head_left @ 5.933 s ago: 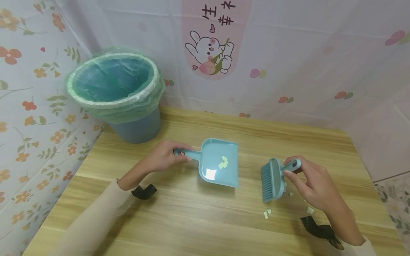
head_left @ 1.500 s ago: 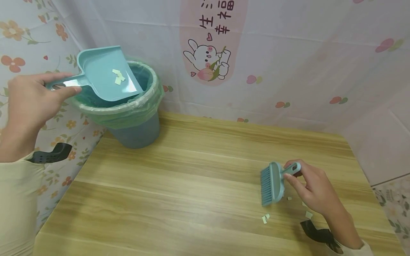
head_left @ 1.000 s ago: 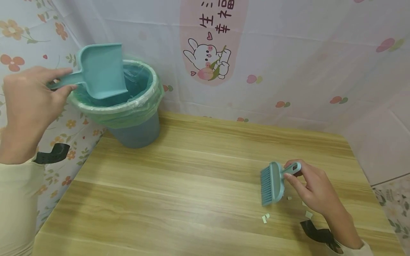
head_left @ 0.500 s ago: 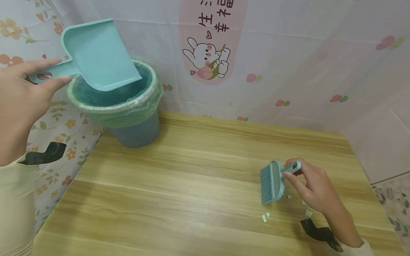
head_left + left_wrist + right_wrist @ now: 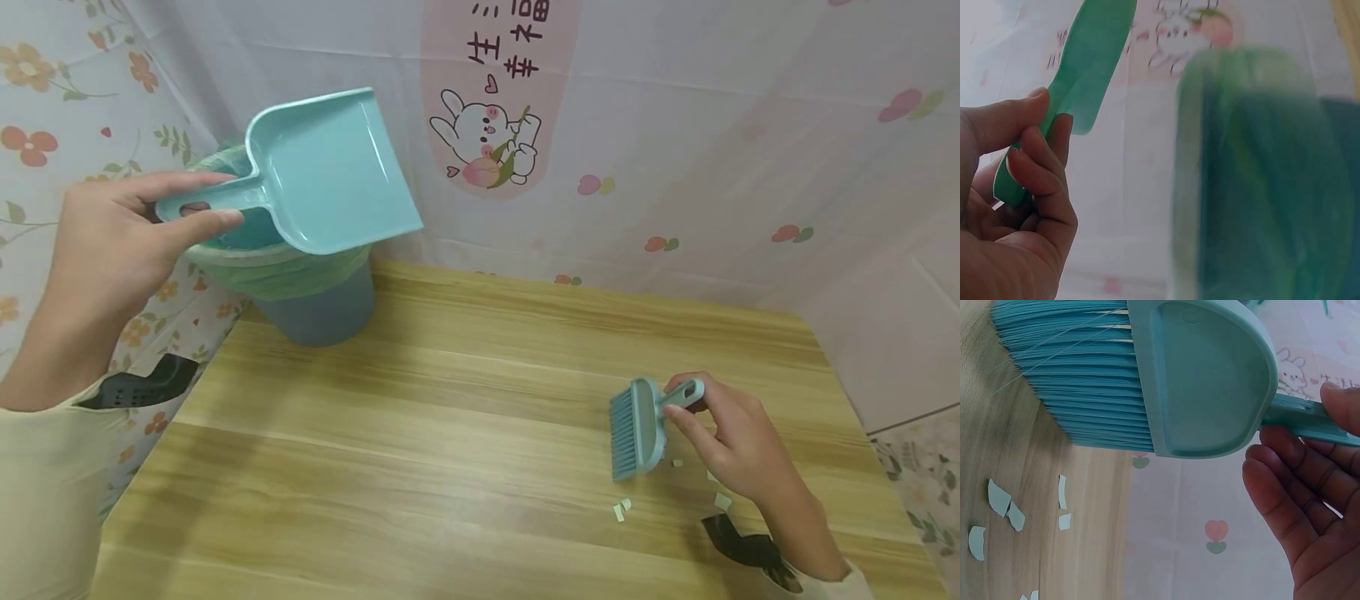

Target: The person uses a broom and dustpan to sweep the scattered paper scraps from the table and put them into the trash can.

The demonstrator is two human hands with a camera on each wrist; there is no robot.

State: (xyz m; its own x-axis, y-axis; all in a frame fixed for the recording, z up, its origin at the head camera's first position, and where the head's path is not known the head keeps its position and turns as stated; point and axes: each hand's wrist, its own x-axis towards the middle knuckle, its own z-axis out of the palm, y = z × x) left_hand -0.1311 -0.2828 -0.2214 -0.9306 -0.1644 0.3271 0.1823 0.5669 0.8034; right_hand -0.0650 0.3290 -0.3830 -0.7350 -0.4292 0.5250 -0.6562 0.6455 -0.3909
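Note:
My left hand [image 5: 123, 237] pinches the handle of a light blue dustpan [image 5: 330, 175], whose pan shows no scraps on it. The dustpan is held up over the right part of the bin's mouth, its front edge past the rim. In the left wrist view the dustpan [image 5: 1094, 62] appears edge-on, gripped between thumb and fingers. At the right, my right hand [image 5: 738, 437] grips the handle of a small blue hand brush [image 5: 641, 429], bristles facing left. Pale paper scraps [image 5: 621, 508] lie on the table by the brush; the right wrist view shows several scraps [image 5: 999, 497] below the bristles.
A blue-grey trash bin [image 5: 318, 312] with a green plastic liner [image 5: 300, 279] stands at the table's back left. The wooden table [image 5: 420, 433] meets a printed cloth [image 5: 675, 150] behind. Another scrap [image 5: 722, 502] lies near the right wrist.
The dustpan, which held scraps over the bin, tilted down, came up without them, and now has moved right past the bin's rim. The right hand and brush have stayed put.

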